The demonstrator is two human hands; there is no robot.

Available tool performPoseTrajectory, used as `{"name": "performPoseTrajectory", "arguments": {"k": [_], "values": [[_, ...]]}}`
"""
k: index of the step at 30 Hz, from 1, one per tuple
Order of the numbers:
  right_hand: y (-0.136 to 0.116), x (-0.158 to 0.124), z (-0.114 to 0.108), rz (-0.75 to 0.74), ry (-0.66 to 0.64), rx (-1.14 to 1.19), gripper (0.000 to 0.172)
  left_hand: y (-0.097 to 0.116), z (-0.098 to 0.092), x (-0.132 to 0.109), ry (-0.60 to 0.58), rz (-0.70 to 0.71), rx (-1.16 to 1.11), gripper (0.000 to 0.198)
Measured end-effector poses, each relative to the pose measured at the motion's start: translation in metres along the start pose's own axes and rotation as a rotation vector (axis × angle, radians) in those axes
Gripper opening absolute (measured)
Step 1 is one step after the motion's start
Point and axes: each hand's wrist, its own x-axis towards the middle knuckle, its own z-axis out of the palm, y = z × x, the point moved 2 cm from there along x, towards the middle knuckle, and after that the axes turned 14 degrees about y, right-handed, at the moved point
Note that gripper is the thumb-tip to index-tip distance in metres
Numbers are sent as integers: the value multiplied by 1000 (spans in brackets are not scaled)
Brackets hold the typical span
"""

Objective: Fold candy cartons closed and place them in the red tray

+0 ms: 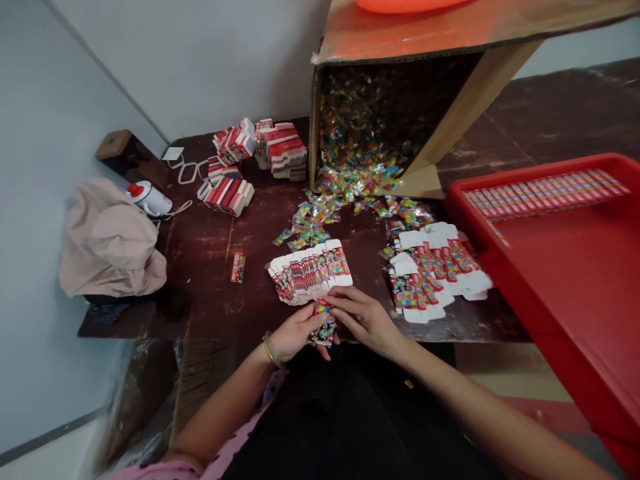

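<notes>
Just past the table's front edge, my left hand (291,333) is closed around a small red printed candy box (326,328). My right hand (369,319) has its fingers bent over the upper end of that same box, and the fingertips are partly hidden. Directly beyond both hands lies a fanned row of flat candy boxes (310,272) with white flaps. More flattened boxes (430,270) overlap in a pile to the right. One closed candy box (238,267) lies alone on the left.
A tipped cardboard carton (425,163) spills small candy packets (350,180) onto the dark table (200,300). Bundled flat cartons (283,150) stand at the back. At right, a red tray (565,267) holds a row of filled boxes. A cloth (117,240) and white mug (153,200) sit left.
</notes>
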Motion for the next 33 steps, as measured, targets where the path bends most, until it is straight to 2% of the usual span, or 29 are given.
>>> {"name": "performPoseTrajectory", "arguments": {"k": [1, 2, 5, 7, 9, 12, 16, 19, 21, 26, 29, 33], "values": [[3, 1, 6, 34, 25, 17, 30, 4, -6, 0, 83, 76, 108, 43], [7, 3, 12, 59, 49, 20, 30, 11, -15, 0, 215, 182, 261, 38], [18, 9, 23, 93, 100, -46, 36, 37, -57, 4, 828, 482, 830, 21], [23, 11, 25, 98, 124, -84, 35, 50, -90, 11, 1200, 499, 1100, 20], [27, 11, 25, 96, 133, -104, 31, 57, -118, 20, 1383, 449, 1222, 23], [31, 8, 22, 70, 110, -161, 29, 57, -145, 34, 1437, 390, 1187, 44], [46, 3, 12, 48, 123, -394, 31, 55, -156, 42, 1399, 383, 1167, 66], [63, 2, 2, 130, 224, -685, 44, 55, -160, 42, 1416, 418, 1219, 68], [69, 4, 0, 168, 259, -800, 50, 54, -163, 42, 1428, 453, 1236, 68], [68, 20, 4, 228, 231, -791, 33, 50, -168, 44, 1380, 450, 1244, 58], [68, 35, -2, 227, 126, -767, 39, 52, -167, 45, 1338, 421, 1253, 50], [72, 59, -5, -42, -263, -703, 71, 56, -159, 47, 1305, 430, 1292, 51]]}}
